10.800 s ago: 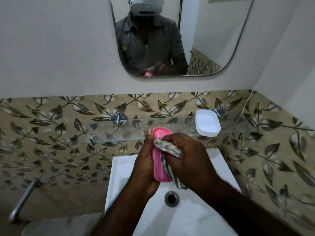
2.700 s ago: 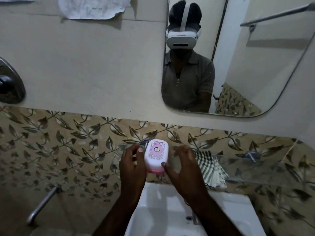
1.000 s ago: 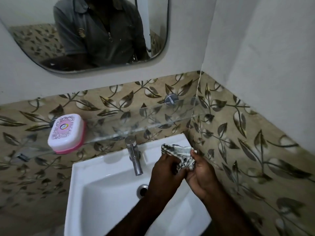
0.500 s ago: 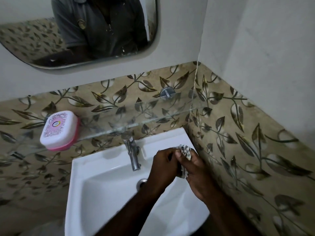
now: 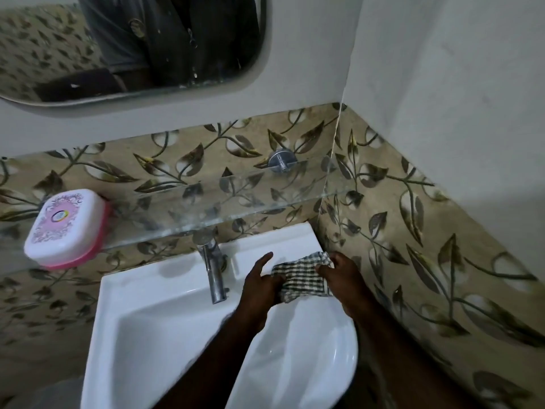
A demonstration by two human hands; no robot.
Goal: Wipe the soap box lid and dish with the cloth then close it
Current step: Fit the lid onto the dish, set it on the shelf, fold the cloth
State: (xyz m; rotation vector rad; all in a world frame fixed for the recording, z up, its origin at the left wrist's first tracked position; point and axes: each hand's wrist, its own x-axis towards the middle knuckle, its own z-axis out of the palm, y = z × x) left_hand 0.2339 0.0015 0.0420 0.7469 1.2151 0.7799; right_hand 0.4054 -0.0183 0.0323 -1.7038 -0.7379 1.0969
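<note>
The soap box (image 5: 65, 227) stands closed on the left end of the glass shelf (image 5: 236, 199), white patterned lid over a pink dish. Far to its right, the checked cloth (image 5: 300, 276) lies spread on the back right corner of the white sink (image 5: 165, 314). My left hand (image 5: 261, 283) holds the cloth's left edge, index finger stretched out. My right hand (image 5: 342, 274) pinches its right edge near the tiled wall. Both hands are well away from the soap box.
A chrome tap (image 5: 213, 270) rises from the sink rim just left of my left hand. The leaf-patterned tiled wall (image 5: 413, 237) closes in on the right. A mirror (image 5: 132, 45) hangs above the shelf, whose chrome bracket (image 5: 281, 161) sits on the wall.
The cloth, bunched between both hands half a second ago, is now spread flat on the sink's back corner. The view has tilted down slightly. The soap box has stayed on the shelf.
</note>
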